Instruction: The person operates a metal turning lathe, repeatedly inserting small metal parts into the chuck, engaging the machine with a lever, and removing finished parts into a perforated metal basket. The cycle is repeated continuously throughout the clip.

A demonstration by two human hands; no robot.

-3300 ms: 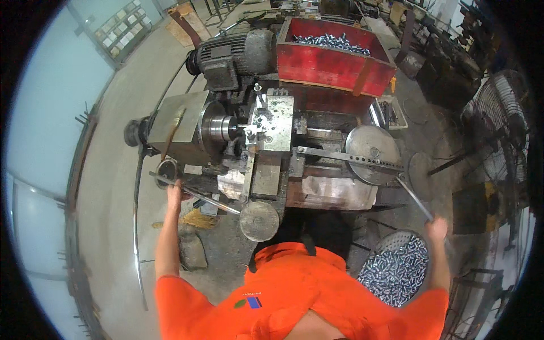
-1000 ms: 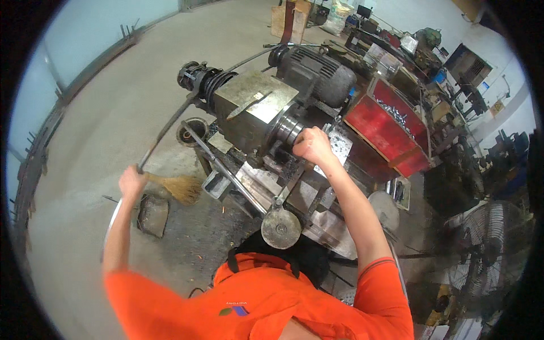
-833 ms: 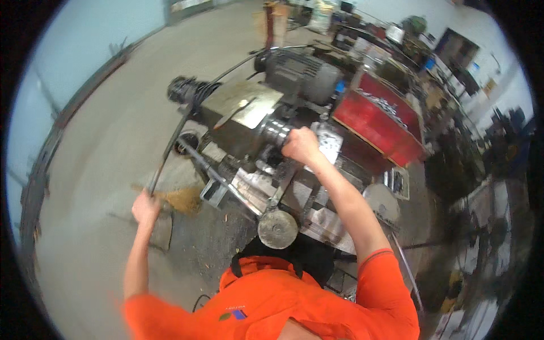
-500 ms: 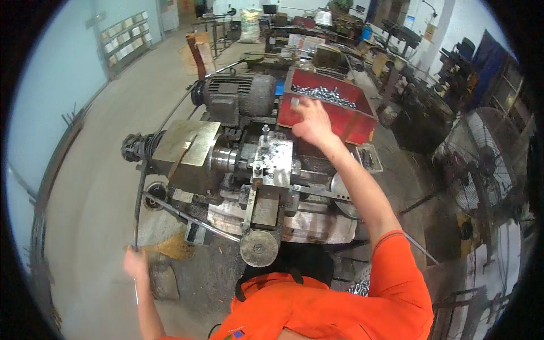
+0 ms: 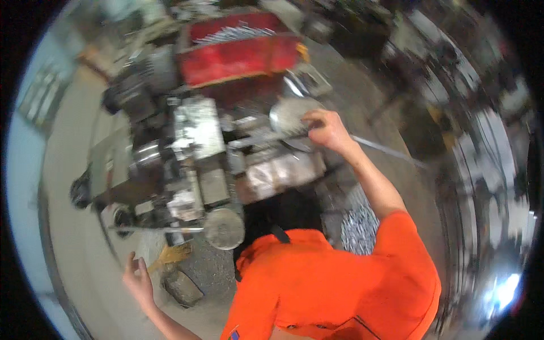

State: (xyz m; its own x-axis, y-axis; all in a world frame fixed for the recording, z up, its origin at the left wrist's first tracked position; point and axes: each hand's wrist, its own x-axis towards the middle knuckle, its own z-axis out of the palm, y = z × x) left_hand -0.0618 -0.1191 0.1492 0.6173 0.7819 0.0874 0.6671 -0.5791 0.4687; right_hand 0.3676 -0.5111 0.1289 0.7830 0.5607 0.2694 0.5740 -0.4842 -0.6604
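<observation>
My left hand [image 5: 137,280] is raised at the lower left with thumb and fingers apart, holding nothing. It is just below the end of a thin dark rod [image 5: 107,238] on the machine's left side. My right hand [image 5: 330,131] hovers at the right edge of a round pale metal plate [image 5: 292,113]. Its fingers are curled and blurred, so whether anything is between them does not show. In front of me stands a greasy lathe-like machine with a bright tool block [image 5: 198,127] and a round disc [image 5: 224,229] at its near end.
Behind the machine sits a red box [image 5: 241,59] heaped with small shiny metal parts. More metal parts [image 5: 360,226] lie in a pile beside my right side. A long rod [image 5: 388,150] sticks out to the right. A brush [image 5: 170,256] lies on the floor.
My left hand has let go of the dark rod. My right hand has come back from the red box toward me, to the round plate. The whole view has swung to the right.
</observation>
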